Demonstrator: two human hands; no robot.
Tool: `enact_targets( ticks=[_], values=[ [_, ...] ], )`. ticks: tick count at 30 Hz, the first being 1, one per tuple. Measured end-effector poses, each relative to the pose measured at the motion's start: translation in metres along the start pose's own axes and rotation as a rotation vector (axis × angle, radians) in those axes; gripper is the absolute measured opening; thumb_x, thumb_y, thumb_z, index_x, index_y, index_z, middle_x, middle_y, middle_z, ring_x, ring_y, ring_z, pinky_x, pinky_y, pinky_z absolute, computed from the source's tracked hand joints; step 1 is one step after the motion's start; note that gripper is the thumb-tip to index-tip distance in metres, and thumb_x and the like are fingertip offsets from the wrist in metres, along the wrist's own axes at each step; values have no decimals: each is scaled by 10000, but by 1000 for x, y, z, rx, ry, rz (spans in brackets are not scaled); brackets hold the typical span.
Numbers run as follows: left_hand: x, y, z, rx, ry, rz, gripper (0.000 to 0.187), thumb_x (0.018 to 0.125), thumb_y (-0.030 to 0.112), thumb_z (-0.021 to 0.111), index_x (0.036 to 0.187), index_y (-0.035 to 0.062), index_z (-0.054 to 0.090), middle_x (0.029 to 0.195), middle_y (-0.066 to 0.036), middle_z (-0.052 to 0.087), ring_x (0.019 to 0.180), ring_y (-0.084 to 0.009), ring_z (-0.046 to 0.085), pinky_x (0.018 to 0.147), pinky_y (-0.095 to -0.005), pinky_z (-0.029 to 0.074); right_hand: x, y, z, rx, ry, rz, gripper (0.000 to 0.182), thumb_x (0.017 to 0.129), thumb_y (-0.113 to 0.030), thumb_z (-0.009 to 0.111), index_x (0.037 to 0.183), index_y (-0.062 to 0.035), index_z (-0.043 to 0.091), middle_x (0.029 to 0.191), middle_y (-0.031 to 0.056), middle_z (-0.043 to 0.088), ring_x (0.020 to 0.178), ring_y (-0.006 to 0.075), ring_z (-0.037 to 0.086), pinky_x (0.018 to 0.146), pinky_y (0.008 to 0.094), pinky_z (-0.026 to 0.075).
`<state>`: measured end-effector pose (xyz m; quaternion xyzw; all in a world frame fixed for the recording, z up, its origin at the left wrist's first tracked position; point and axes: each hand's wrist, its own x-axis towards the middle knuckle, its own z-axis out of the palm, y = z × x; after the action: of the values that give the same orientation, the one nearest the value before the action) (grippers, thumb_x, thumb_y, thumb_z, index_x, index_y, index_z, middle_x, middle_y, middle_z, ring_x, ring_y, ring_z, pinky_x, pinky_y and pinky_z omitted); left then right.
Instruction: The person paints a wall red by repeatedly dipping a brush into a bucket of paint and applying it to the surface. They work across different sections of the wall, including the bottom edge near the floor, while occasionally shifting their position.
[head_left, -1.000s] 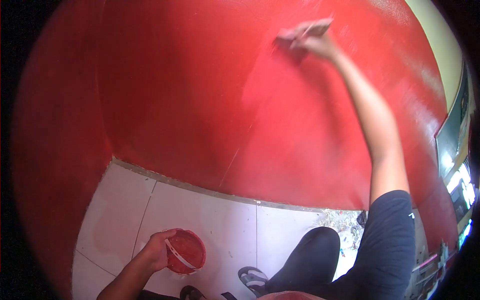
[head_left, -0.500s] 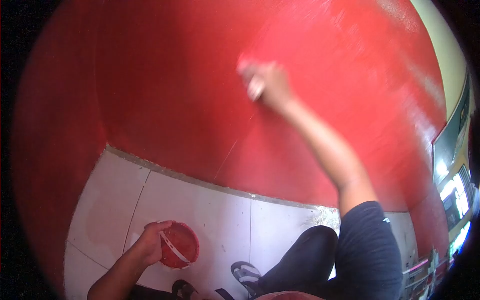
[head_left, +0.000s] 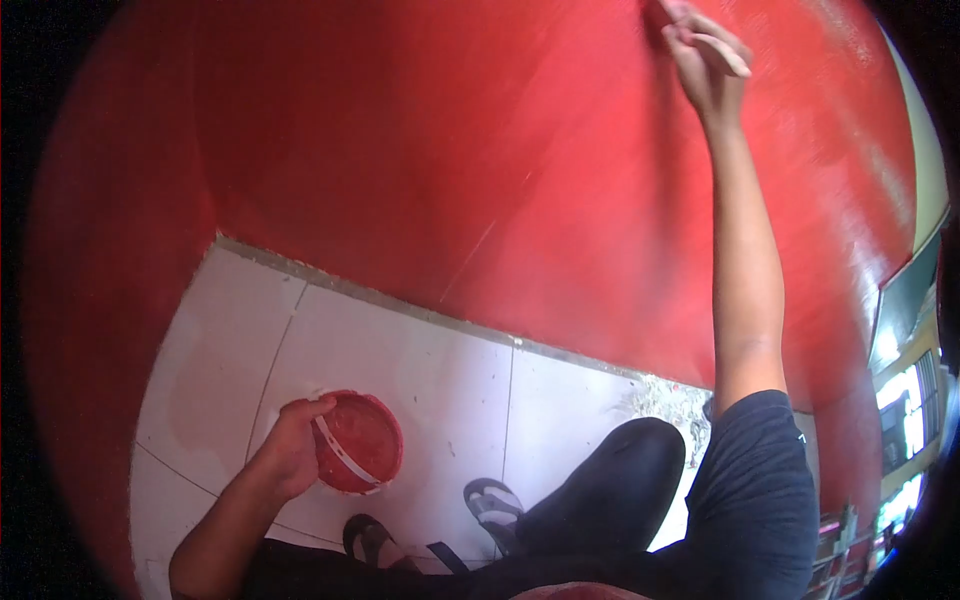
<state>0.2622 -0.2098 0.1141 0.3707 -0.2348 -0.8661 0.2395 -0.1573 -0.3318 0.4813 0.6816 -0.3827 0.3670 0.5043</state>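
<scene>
Two hands at work: the left hand (head_left: 290,455) grips a paint tub (head_left: 358,442); the right hand (head_left: 708,60) pinches a brush against the red wall (head_left: 450,150). The painting stroke is likely underway; next, probably a steady pull downward.

- Wall (head_left: 480,150) is set far, across the whole view; tiled floor (head_left: 420,370) lies near, below it.
- Paint tub (head_left: 358,442) is held low at left, over the floor, by the left hand (head_left: 290,448).
- Right hand (head_left: 708,62) is raised against the wall, far right.
- Sandalled feet (head_left: 490,500) are placed right of the tub.
</scene>
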Motion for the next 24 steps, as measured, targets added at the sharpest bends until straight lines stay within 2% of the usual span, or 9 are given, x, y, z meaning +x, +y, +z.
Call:
enact_targets(
  ticks=[3,5,7,12,13,14,18,22,24],
  values=[
    [-1,-12,-8,-62,54,-17,388,876,287,602,1190,68,538,1194,-128,592,1119,-325,582,926,-538,498,-44,-12,5,-162,-53,15,123,849,-69,605,809,-86,721,733,152,670,662,183,689,595,316,514],
    [-4,-11,-7,-52,70,-10,450,871,281,630,1235,54,493,1228,-135,565,1131,-303,564,917,-515,501,-121,-48,19,227,-305,260,158,789,-84,611,874,-164,718,854,63,727,722,253,696,615,341,538],
    [-14,-3,7,-14,69,-15,471,869,285,634,1246,49,479,1241,-135,555,1141,-292,556,936,-504,488,-216,-78,56,-120,-398,-143,190,808,-193,600,981,-172,675,1113,51,681,957,241,677,615,394,571],
    [-17,-7,8,89,236,-71,511,864,301,643,1262,37,461,1263,-139,542,1176,-267,537,999,-477,439,-308,-150,78,197,-924,82,153,798,-150,632,944,-156,678,1125,50,690,957,261,686,664,421,570],
    [-17,-8,7,111,230,-77,593,839,362,650,1308,75,430,1321,-139,496,1245,-277,444,1044,-479,312,-304,-148,78,327,-1088,68,147,790,-139,642,927,-154,690,1113,52,701,948,259,693,691,421,571],
    [-17,-10,6,130,225,-80,675,813,423,657,1354,112,399,1378,-140,450,1314,-288,350,1090,-481,186,-294,-136,79,401,-1006,72,150,771,-100,645,900,-155,698,1096,50,708,936,260,697,716,417,570],
    [-12,-11,7,123,170,-36,713,810,432,658,1371,93,378,1383,-150,440,1300,-296,368,1082,-490,210,-193,-58,66,817,-547,325,81,773,-34,606,809,-75,667,913,104,705,824,237,675,685,373,536],
    [-8,-11,11,119,134,-45,711,811,430,663,1356,69,383,1378,-151,442,1289,-299,389,1070,-500,248,-88,-34,25,114,26,-163,139,836,-2,570,701,-15,596,713,134,650,568,153,575,536,292,455],
    [-6,-11,11,120,151,-33,706,811,426,666,1348,65,383,1372,-150,446,1288,-303,394,1065,-503,260,-88,-63,5,40,-40,-73,119,812,28,588,704,-20,567,769,135,672,613,159,603,569,286,473]
  ],
)
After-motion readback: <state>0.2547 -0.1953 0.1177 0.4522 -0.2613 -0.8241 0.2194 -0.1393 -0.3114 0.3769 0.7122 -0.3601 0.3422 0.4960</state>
